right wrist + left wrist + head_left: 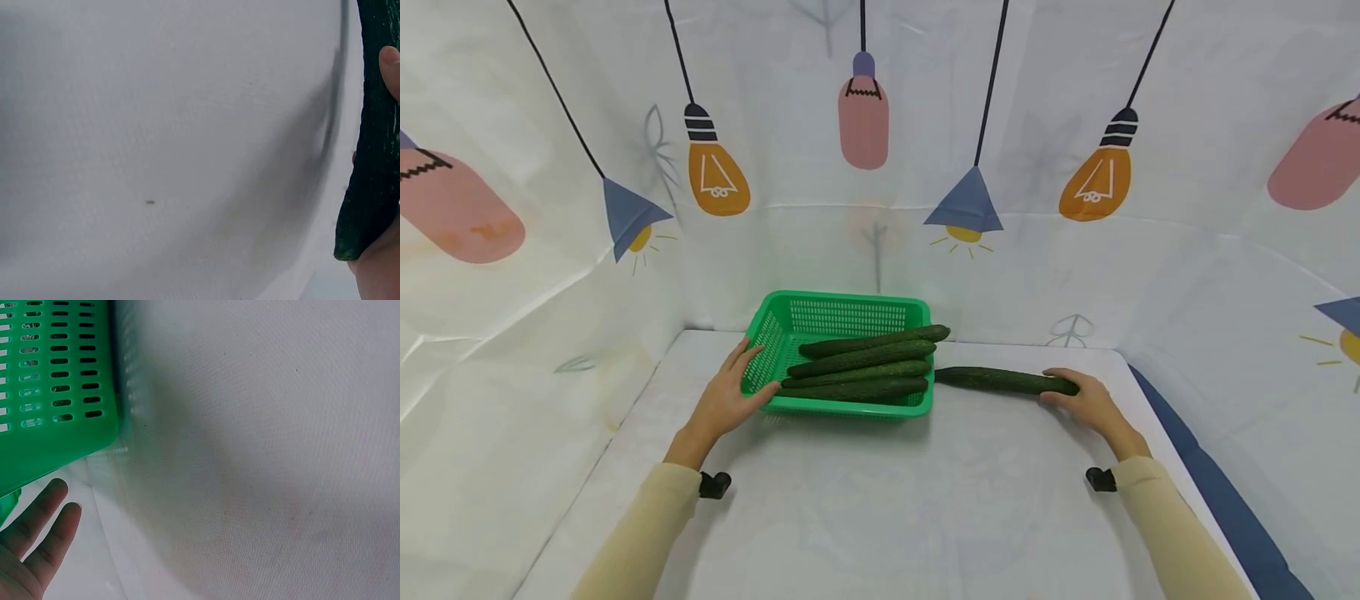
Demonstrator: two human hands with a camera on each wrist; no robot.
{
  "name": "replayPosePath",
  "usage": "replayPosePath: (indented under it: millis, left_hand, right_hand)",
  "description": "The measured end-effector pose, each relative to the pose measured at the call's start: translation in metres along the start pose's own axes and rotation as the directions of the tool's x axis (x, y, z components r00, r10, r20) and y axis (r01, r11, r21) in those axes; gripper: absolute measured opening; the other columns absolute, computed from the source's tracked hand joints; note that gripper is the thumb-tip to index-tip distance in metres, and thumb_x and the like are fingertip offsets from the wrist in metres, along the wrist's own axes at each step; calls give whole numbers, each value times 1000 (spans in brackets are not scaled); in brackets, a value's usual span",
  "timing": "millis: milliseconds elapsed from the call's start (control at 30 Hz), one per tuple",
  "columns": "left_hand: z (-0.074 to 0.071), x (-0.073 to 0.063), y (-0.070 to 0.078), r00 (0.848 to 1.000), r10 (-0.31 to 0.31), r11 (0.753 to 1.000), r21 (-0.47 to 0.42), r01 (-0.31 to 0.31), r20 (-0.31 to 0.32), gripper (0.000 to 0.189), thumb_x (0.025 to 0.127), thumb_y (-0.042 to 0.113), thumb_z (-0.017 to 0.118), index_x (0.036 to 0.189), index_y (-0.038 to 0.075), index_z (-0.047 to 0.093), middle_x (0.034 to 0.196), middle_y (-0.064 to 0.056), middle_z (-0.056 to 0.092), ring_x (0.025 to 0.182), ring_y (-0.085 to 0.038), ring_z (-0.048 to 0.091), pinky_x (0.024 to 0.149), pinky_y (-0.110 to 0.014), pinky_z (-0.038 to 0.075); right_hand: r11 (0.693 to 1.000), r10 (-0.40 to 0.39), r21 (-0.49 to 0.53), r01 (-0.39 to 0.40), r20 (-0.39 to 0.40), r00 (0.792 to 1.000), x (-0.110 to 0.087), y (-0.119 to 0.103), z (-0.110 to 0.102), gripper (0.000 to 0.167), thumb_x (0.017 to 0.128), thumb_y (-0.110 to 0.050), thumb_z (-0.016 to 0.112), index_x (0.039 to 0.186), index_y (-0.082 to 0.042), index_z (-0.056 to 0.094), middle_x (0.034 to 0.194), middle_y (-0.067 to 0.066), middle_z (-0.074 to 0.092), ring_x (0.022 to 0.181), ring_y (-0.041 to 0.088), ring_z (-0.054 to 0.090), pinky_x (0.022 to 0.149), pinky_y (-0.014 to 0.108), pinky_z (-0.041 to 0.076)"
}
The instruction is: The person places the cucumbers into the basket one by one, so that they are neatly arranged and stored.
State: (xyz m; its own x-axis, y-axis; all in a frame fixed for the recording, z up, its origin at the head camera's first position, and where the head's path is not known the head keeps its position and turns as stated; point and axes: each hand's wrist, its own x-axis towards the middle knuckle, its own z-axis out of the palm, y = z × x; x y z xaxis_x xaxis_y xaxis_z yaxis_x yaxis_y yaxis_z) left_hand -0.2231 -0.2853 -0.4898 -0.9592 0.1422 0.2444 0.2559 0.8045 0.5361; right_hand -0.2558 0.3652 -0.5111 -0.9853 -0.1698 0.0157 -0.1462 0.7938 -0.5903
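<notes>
In the head view, a green plastic basket with slotted walls stands toward the back of the table. Several long dark green cucumbers lie side by side in it, some reaching its right rim. My left hand is at the basket's left front corner, thumb at the front rim and fingers spread along the left side. Two straight fingers show beside the basket wall in the left wrist view. To the basket's right, my right hand grips another cucumber by its right end; its far tip meets or overlaps the basket's right side.
A white cloth covers the table. Behind it hangs a white curtain printed with lamps and bulbs. Dark blue fabric runs along the table's right edge.
</notes>
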Motion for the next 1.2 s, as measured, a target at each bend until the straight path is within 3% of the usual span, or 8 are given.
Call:
replayPosePath:
  millis: [767, 1200]
  left_hand:
    - [0, -1, -2, 1000, -10, 1000, -2, 10, 8, 82, 95, 55, 66, 161, 17, 34, 172, -13, 19, 146, -49, 39, 103, -72, 42]
    - [-1, 0, 1, 1000, -9, 1000, -7, 9, 9, 83, 96, 56, 65, 161, 15, 34, 172, -14, 18, 146, -50, 39, 104, -73, 42]
  right_hand:
    - [999, 19, 46, -15, -94, 995, -11, -7, -6, 55, 97, -38, 73, 138, -4, 62, 146, 34, 52, 135, 57, 44, 105, 72, 38]
    - [999, 34, 26, -29, -216, 976, -12, -15, -22, 52, 96, -36, 74, 137, -5, 63, 143, 34, 54, 130, 55, 49, 100, 69, 42]
